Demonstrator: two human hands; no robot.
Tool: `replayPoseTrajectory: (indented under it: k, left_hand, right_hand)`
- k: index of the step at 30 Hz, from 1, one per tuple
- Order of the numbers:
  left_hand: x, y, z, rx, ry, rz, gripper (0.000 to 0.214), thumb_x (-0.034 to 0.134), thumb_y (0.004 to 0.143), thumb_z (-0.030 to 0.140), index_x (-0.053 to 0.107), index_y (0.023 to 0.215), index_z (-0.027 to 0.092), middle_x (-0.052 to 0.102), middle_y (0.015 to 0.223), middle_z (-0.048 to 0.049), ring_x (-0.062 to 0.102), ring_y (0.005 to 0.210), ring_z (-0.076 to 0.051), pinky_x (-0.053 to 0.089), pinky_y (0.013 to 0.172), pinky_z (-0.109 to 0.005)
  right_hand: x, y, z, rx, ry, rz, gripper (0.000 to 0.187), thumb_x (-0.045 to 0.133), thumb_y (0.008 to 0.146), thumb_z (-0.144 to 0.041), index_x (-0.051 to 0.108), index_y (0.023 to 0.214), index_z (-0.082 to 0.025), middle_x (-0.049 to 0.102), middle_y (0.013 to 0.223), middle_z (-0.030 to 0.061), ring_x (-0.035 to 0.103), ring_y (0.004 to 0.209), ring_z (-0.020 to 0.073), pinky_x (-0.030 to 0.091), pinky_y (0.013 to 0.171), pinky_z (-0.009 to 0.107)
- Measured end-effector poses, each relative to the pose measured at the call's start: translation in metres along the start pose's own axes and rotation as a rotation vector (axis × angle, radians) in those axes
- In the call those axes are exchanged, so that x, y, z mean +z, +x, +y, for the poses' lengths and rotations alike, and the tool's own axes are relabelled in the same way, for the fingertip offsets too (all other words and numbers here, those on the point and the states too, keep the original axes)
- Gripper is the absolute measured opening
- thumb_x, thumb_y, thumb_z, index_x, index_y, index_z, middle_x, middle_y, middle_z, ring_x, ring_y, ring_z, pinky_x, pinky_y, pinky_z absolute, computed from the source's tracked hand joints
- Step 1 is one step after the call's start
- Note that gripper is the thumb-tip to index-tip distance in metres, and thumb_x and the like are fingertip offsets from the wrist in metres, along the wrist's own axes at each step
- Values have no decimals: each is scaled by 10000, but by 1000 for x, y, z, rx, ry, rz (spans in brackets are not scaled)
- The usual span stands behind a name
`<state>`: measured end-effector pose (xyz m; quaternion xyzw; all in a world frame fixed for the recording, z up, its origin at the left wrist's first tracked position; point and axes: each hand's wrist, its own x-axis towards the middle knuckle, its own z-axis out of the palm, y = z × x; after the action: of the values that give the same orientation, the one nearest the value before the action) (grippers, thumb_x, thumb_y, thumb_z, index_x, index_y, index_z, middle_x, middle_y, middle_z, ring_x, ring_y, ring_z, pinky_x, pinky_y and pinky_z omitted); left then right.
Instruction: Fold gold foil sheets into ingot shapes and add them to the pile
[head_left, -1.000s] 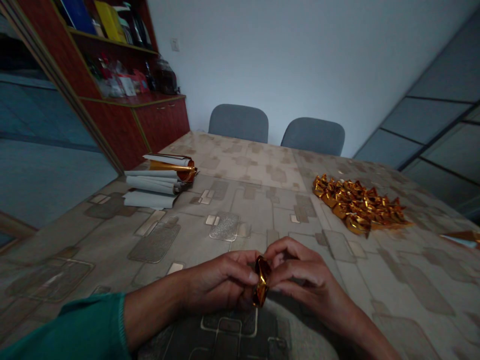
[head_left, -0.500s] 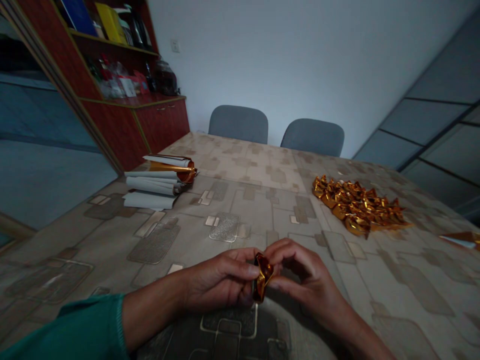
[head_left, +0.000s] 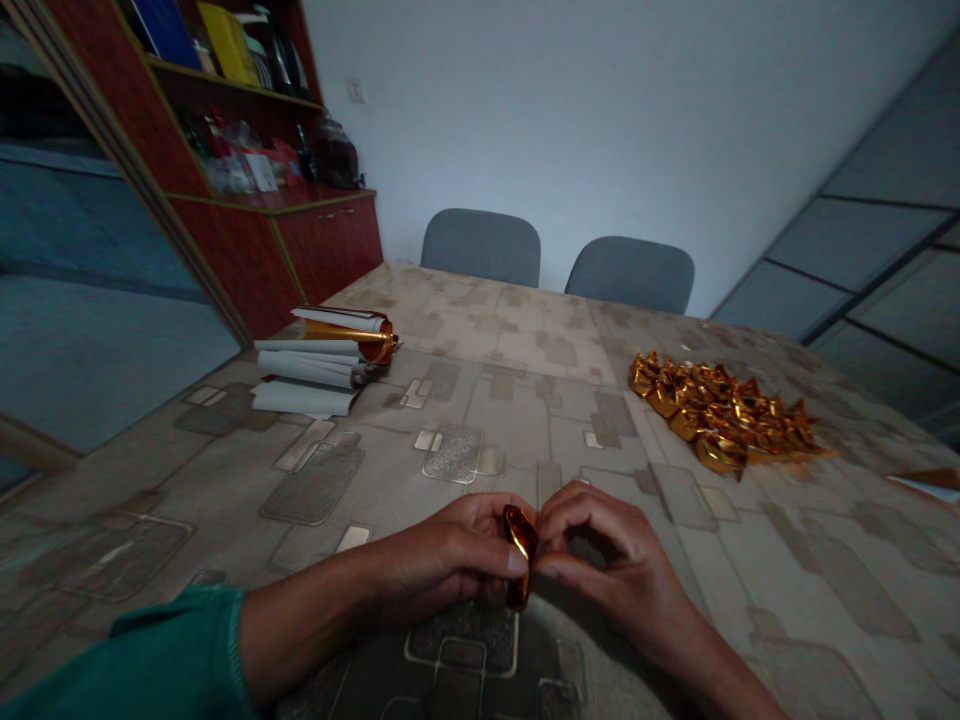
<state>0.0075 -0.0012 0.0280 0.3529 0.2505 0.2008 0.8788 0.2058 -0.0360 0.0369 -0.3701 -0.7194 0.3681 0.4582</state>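
In the head view, a small folded piece of shiny gold paper (head_left: pixel 519 560) stands upright between my hands, low in the middle. My left hand (head_left: pixel 457 560) is closed on it, with the thumb pressed along its near face. From the other side my right hand (head_left: pixel 600 540) curls in, thumb and fingertips pinching at the paper's right edge. The fingers hide part of the fold. Farther right on the table lies a cluster of folded gold paper ingots (head_left: pixel 724 410), pointed and set close together in rows.
A stack of rolled or bent gold-and-white paper sheets (head_left: pixel 307 375) lies at the left of the patterned table (head_left: pixel 480 340). Another gold-and-white sheet (head_left: pixel 930 482) is at the right edge. Two grey chairs (head_left: pixel 480 245) stand beyond the table. A red-brown cabinet (head_left: pixel 315 245) is at the back left.
The folded paper looked wider and more opened out before; now it appears narrower and flatter between my hands. My hands have stayed in nearly the same place. The view has shifted slightly.
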Motion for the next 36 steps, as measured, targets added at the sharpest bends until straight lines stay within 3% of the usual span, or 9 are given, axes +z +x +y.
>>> replayPoseTrajectory:
  k: [6, 11, 16, 19, 24, 28, 31, 34, 36]
  left_hand:
    - [-3, -1, 1, -70, -62, -19, 300, 823, 636, 190, 669, 888, 135, 624, 760, 1, 565, 643, -96, 429, 630, -211]
    - [-5, -1, 1, -109, -51, -40, 233, 816, 647, 196, 684, 824, 122, 630, 747, -9, 557, 634, -88, 418, 624, -202]
    - [-5, 0, 1, -101, 16, -53, 209, 798, 635, 194, 670, 787, 130, 601, 702, 8, 509, 589, -82, 381, 575, -200]
    - [-6, 1, 0, -118, 47, -60, 206, 794, 633, 197, 641, 756, 138, 592, 656, 13, 494, 553, -83, 344, 536, -201]
    - [-9, 1, 4, -76, -30, 0, 391, 807, 630, 175, 640, 984, 154, 631, 797, -3, 562, 653, -107, 391, 607, -219]
    - [-10, 1, 7, -67, -31, 3, 368, 810, 654, 179, 627, 972, 150, 613, 813, -6, 557, 670, -109, 394, 620, -230]
    - [-7, 0, 8, -63, -51, -19, 360, 821, 662, 196, 619, 957, 146, 597, 819, -8, 544, 664, -100, 377, 609, -222]
    - [-4, -1, 10, -54, -65, -25, 392, 829, 667, 219, 597, 978, 162, 607, 867, -18, 549, 679, -102, 358, 599, -216]
    - [-4, -2, 10, -38, -55, -31, 415, 828, 673, 226, 577, 999, 177, 612, 870, -18, 557, 684, -110, 338, 586, -213]
  right_hand:
    - [-1, 0, -1, -29, -19, -19, 18, 719, 921, -265, 729, 927, -252, 677, 822, 14, 630, 753, 163, 482, 668, 298]
    - [-1, 0, -2, -18, 21, -103, 83, 680, 950, -313, 729, 922, -252, 655, 943, 35, 635, 883, 189, 483, 763, 333]
    - [-1, 0, -1, -9, 28, -124, 135, 689, 945, -275, 722, 1076, -281, 657, 961, 33, 619, 868, 183, 474, 735, 321]
    - [-2, -1, -1, -4, 20, -156, 63, 686, 949, -237, 746, 961, -252, 659, 911, 27, 634, 861, 172, 476, 737, 307]
    - [-3, -1, 1, -55, -11, -140, 89, 710, 937, -265, 755, 883, -211, 669, 809, 22, 635, 774, 148, 478, 690, 273]
    - [0, -2, 2, -36, 24, -128, 104, 726, 927, -273, 766, 863, -201, 697, 794, 30, 648, 756, 139, 479, 681, 256]
    - [4, -4, 4, 124, 277, -31, 140, 792, 862, -315, 713, 841, -202, 669, 740, -8, 604, 655, 105, 465, 605, 216]
    - [7, -5, 8, 424, 628, 68, 261, 793, 849, -399, 628, 863, -197, 618, 658, -48, 492, 484, 57, 399, 454, 158]
    - [9, -5, 10, 589, 741, 50, 309, 754, 872, -456, 615, 881, -180, 601, 595, -54, 423, 406, 40, 340, 379, 138]
